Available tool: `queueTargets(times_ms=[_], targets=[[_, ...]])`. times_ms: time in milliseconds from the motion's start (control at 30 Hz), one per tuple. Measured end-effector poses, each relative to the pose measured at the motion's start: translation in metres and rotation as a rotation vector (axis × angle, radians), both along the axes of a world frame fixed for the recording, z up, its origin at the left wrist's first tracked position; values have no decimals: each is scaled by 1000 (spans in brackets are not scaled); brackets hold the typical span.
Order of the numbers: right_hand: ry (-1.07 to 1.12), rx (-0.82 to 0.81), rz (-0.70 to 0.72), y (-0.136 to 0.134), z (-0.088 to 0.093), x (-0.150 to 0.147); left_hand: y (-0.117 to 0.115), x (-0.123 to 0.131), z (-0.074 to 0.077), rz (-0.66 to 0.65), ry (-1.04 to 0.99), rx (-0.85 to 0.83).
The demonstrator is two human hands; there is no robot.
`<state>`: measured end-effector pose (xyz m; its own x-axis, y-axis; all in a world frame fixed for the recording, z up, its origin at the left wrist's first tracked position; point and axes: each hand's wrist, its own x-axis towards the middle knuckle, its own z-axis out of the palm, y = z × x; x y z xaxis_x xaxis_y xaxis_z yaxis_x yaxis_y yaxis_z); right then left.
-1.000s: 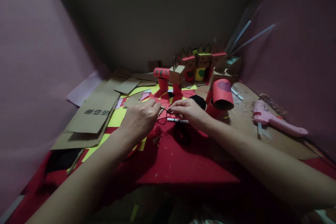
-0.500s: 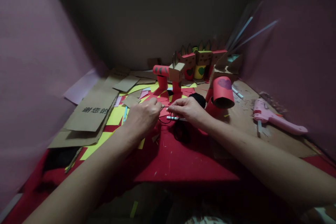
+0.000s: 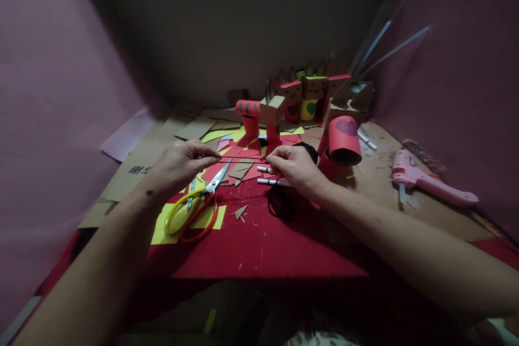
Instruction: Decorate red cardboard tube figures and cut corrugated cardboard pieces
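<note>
A thin dark strand of yarn (image 3: pixel 243 158) runs straight between my two hands, above the paper scraps. My left hand (image 3: pixel 176 167) pinches its left end between thumb and fingers. The right end is pinched by my right hand (image 3: pixel 294 168). Loops of black yarn (image 3: pixel 280 203) hang or lie just below my right hand, and a black yarn ball (image 3: pixel 307 151) sits partly hidden behind it. Scissors with yellow and red handles (image 3: pixel 208 189) lie beside my left hand, blades partly apart. Two white markers (image 3: pixel 267 181) lie between the hands.
Cardboard and red paper-tube figures (image 3: pixel 273 113) stand at the back, with a larger one (image 3: pixel 344 140) on the right. A pink glue gun (image 3: pixel 425 178) rests on cardboard at right. Flat cardboard sheets (image 3: pixel 125 178) lie at left on the red cloth (image 3: pixel 259 248).
My left hand has moved left, away from my right hand, drawing the slack yarn straight. The scissors and cardboard scraps it covered now show. My right hand has barely moved.
</note>
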<state>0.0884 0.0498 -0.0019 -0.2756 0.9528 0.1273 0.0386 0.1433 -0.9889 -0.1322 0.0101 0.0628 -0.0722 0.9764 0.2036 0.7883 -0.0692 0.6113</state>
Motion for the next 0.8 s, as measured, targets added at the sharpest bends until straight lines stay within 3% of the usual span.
queueTargets(times_ms=[67, 167, 267, 367, 533, 800], targets=[[35, -2, -6, -1, 3, 2, -1, 5, -1, 58, -43, 35], [81, 2, -12, -4, 6, 3, 3, 9, -8, 74, -358, 35], [87, 39, -24, -6, 7, 3, 10, 11, -17, -37, -709, 5], [101, 81, -33, -6, 5, 4, 17, 13, -22, -117, -824, 11], [71, 155, -68, 0, 2, 7, 18, 13, -19, -100, -631, 88], [-3, 213, 1, 8, -3, 6, 3, -1, 14, -25, 20, 293]])
